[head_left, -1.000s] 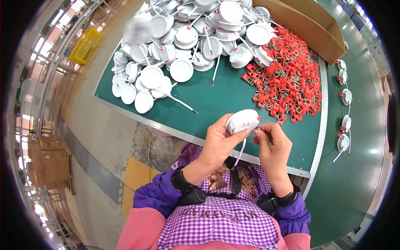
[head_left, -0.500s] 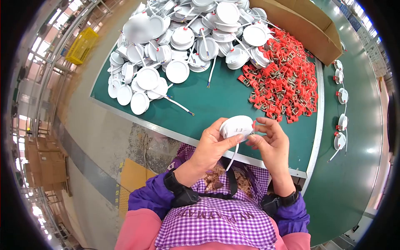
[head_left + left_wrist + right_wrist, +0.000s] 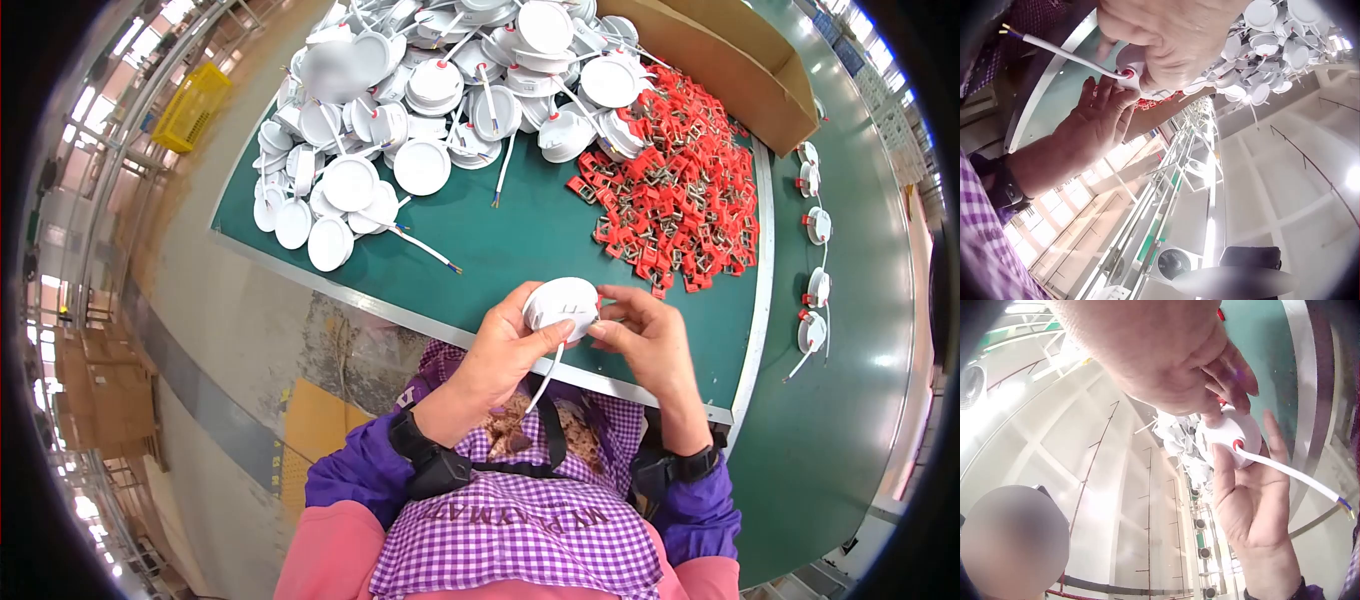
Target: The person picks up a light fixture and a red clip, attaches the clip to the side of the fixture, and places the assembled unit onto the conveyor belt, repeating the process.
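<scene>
Above the near edge of the green table, my left hand [image 3: 500, 350] grips a round white downlight [image 3: 560, 300] by its side, thumb across the back. Out of its back runs a white cable [image 3: 1291, 472] with bare coloured wire ends, through a red grommet [image 3: 1239, 444]. My right hand [image 3: 650, 335] is at the light's right side, where its thumb and fingers pinch a small red spring clip [image 3: 1222, 400] against the rim. Fingers cover most of that clip. In the left wrist view the right hand [image 3: 1094, 122] reaches in from below.
A large heap of white downlights [image 3: 420, 167] covers the far left of the green table [image 3: 480, 250]. To its right lies a pile of red clips [image 3: 680, 190], with a cardboard box [image 3: 720, 60] behind. Several finished-looking lights [image 3: 818, 288] line the green belt [image 3: 860, 400] at right.
The right fingers have shifted around the downlight's right edge, extending then closing in at the red clip. The left hand keeps its hold, with the light turned slightly and moved a little left in view.
</scene>
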The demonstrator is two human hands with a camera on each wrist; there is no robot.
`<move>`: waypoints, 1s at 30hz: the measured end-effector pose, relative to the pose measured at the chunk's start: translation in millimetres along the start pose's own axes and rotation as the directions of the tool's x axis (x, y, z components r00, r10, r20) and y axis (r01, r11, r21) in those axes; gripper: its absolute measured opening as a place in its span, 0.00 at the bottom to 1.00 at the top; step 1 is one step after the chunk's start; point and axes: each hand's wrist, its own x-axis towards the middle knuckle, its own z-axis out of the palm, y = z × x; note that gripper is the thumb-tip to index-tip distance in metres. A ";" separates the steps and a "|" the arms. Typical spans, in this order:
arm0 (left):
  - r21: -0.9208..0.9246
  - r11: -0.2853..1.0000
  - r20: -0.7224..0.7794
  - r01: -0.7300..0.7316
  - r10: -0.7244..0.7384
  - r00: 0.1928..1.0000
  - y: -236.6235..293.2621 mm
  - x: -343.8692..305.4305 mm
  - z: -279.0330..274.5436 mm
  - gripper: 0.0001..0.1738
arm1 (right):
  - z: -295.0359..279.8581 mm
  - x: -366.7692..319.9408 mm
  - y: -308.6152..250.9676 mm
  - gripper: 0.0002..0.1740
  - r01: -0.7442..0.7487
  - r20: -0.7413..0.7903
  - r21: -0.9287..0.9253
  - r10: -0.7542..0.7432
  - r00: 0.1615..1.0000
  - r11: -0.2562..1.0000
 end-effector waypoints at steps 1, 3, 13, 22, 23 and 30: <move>0.096 0.993 0.007 -0.070 0.070 0.998 3.7 1.0 -1.1 0.22 | -6.3 1.8 -5.5 0.21 0.088 -0.034 -0.214 -0.097 0.995 0.973; 0.136 0.985 -0.005 -0.103 0.104 0.995 12.6 2.2 -4.7 0.21 | -13.5 15.1 -11.8 0.17 0.141 -0.241 -0.509 -0.298 0.924 0.849; 0.242 0.970 -0.013 0.026 -0.024 1.000 18.3 -5.3 -22.7 0.16 | -15.9 56.2 1.7 0.10 0.040 -0.180 -0.909 -0.477 0.860 0.415; 0.480 0.872 0.098 -0.098 0.058 0.994 7.0 8.5 -18.1 0.19 | -13.8 33.5 -8.1 0.06 0.209 -0.219 -0.690 -0.475 0.852 0.693; 0.549 0.827 0.114 -0.122 0.071 0.991 9.0 9.5 -16.0 0.19 | -12.8 29.3 -10.5 0.06 0.219 -0.252 -0.474 -0.369 0.894 0.853; 0.731 0.680 0.074 -0.057 0.004 0.997 22.3 12.8 -3.3 0.15 | 1.4 2.5 -20.3 0.08 0.410 -0.097 -0.514 -0.526 0.845 0.754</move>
